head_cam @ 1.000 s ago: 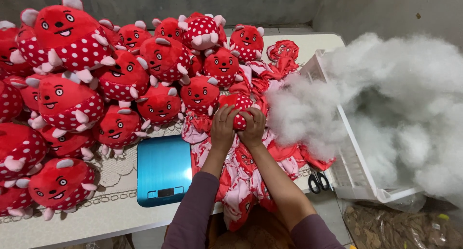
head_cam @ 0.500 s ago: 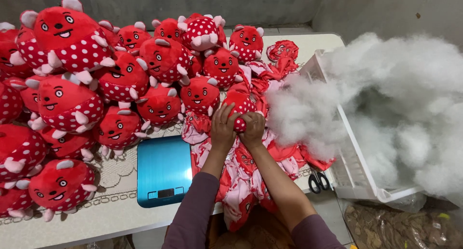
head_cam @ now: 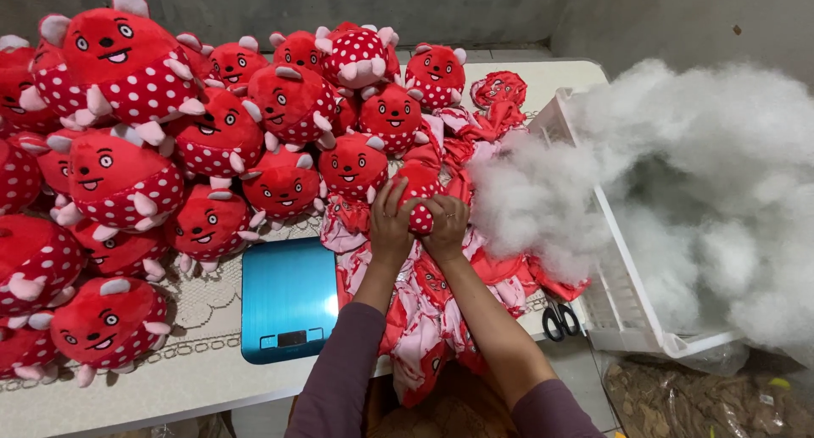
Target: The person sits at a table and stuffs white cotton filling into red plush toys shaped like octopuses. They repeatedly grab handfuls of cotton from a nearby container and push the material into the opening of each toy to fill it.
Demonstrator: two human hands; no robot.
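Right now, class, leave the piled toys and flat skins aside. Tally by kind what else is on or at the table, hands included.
scale: 1
scissors: 1
crate: 1
held toy: 1
hands: 2, left hand and right hand
Total: 6

My table [head_cam: 195, 379]: blue scale [head_cam: 288, 298] near its front edge, plush toys [head_cam: 119, 175] left of it, scissors [head_cam: 560, 319] and basket [head_cam: 619, 311] right.
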